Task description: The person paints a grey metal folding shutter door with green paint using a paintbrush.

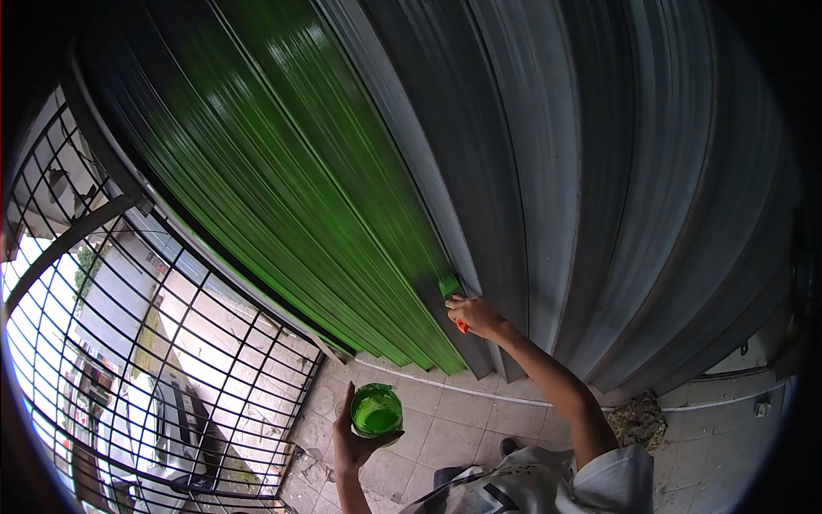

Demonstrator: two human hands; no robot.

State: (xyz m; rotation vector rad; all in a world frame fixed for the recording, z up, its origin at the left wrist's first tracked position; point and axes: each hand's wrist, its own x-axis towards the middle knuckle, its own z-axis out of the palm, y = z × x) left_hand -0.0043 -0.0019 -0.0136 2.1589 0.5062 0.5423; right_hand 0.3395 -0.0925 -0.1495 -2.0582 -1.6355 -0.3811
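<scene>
Paintbrush (449, 285) held in right grip (476, 317), against ribbed metal wall (548, 171) near edge of green coating (300, 163); can of green paint (396, 399) held in left grip (360, 441).

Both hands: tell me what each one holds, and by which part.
The left hand holds the can of green paint by its outer side. The right hand holds the paintbrush by its handle, with some orange showing.

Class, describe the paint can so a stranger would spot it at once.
Start at the ribbed wall, partly green, then drop to the tiled floor. Against that floor, the left hand holds the paint can. Unlike the brush in the right hand, it is round and open-topped, with green paint inside.
</scene>
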